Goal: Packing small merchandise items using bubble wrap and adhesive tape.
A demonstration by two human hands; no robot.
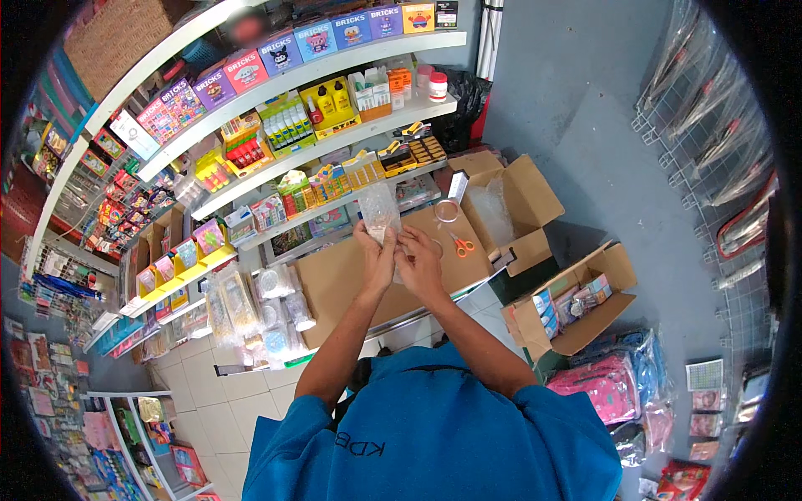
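Observation:
Both hands are raised close together over a brown cardboard surface. My left hand grips a clear bubble-wrap piece that sticks up past the fingertips, with something pale at its lower end. My right hand pinches the wrap's lower right side, its fingers touching or almost touching the left. To the right of the hands, a roll of clear tape and orange-handled scissors lie on the cardboard. Clear-wrapped packs are grouped at the surface's left end.
An open cardboard box with bubble wrap inside stands at the right. Below it is another open box of packaged goods, near a pink bag in plastic. Shelves of stationery and boxed bricks rise beyond the surface.

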